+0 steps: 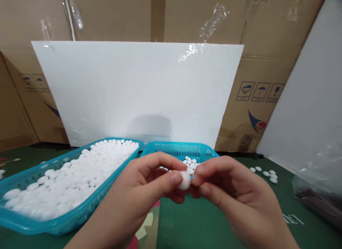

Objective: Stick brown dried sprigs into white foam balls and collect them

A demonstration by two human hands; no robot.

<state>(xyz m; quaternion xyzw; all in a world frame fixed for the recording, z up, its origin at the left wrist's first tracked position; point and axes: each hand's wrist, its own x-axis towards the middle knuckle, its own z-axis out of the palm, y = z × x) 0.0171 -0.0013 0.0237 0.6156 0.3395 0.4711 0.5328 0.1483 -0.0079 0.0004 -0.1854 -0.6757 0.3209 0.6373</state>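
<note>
My left hand (152, 184) pinches a small white ball (185, 180) between thumb and fingers. Close against the ball's right side, my right hand (232, 192) has its thumb and fingers pressed together; whatever is between them is too small to make out. Behind both hands stands a blue plastic basket (173, 147) with some white balls (191, 164) in it, partly hidden by my fingers. To the left, a longer blue basket (88, 202) is heaped with many similar white balls (88, 174).
Several loose white balls (269, 173) lie on the green tabletop (197, 224) at the right. A clear plastic bag with dark contents (317, 202) sits at the right edge. At the back, a white board (144, 88) leans against cardboard boxes (253, 70).
</note>
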